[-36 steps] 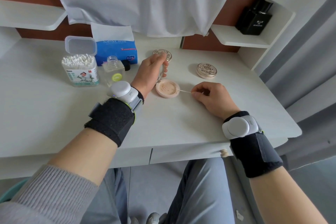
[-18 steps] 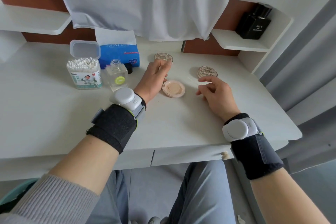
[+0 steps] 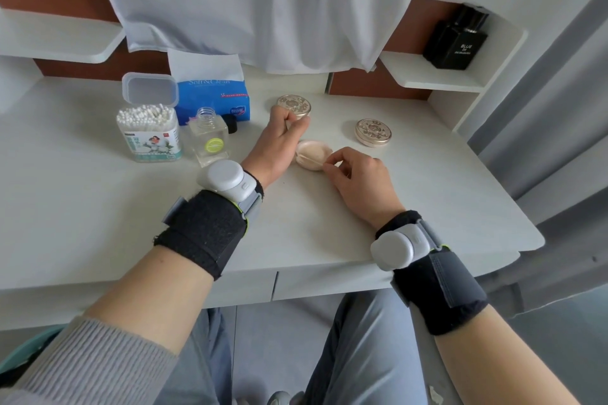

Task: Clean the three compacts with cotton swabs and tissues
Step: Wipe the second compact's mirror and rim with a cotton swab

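Observation:
An open compact with a peach powder pan lies mid-table. My left hand grips its raised lid, seen edge-on between thumb and fingers. My right hand pinches a cotton swab whose tip lies across the near side of the pan. A closed gold compact sits just behind my left hand. A second closed gold compact lies to the right, apart from both hands.
At the left stand an open box of cotton swabs, an uncapped glass bottle with its black cap, and a blue tissue pack. A black perfume bottle stands on the right shelf. White cloth hangs behind.
My right hand, lifted off to the right half a second ago, has come back and laid the swab on the powder pan. My left hand stays on the lid.

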`<state>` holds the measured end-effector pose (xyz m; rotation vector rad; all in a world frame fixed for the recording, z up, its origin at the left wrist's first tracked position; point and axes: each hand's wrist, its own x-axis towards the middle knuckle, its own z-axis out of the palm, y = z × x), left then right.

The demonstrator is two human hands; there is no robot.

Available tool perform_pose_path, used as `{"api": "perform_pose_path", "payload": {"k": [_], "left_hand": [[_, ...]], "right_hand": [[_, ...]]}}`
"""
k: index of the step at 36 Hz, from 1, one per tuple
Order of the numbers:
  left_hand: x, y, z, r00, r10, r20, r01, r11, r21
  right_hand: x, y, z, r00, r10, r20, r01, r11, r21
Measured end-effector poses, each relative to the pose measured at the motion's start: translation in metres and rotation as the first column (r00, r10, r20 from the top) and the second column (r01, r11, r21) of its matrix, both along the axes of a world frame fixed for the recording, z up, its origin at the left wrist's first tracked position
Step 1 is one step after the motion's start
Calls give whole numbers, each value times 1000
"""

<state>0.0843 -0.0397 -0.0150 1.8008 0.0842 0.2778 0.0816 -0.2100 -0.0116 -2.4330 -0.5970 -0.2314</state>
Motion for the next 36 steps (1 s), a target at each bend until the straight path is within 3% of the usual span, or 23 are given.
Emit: {"api": "perform_pose_path", "payload": {"k": [12,19,29,36], "left_hand": [[-1,1,1,999,32,-16,-32,999,18],[0,1,1,999,38,-7,-38,999,12],[1,2,-1,997,65,33,-66,997,37],[1,2,-2,997,69,36,-70,996,56]], "right_hand": [[-4,-5,3,997,42,-66,-43,999,-11],[-1,-8,0,998,-20,-62,25,997,71],[4,-23,-2,983,-173,-53,174,985,0],[4,-27,-1,980,-185,-73,184,983,-25]]}}
